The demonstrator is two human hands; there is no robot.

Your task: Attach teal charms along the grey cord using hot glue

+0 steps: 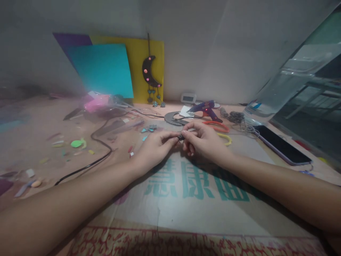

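My left hand (156, 149) and my right hand (204, 140) meet above a printed cardboard sheet (170, 217). Between their fingertips they pinch a small dark piece (180, 137), too small and too covered to name. Thumb and forefinger are closed on each side. Just beyond the hands lies a grey crescent-shaped cutout (170, 118). A few small teal and grey pieces (148, 129) lie left of the fingers. Orange (220, 125) and yellow (227, 139) loops, like scissor handles, show behind my right hand.
A purple glue gun (204, 106) with a red light lies at the back. Grey yarn (236, 116) and a phone (283, 145) are to the right. A black cable (102, 156) crosses the scrap-strewn left side. A decorated crescent ornament (149, 73) hangs before coloured sheets (106, 71).
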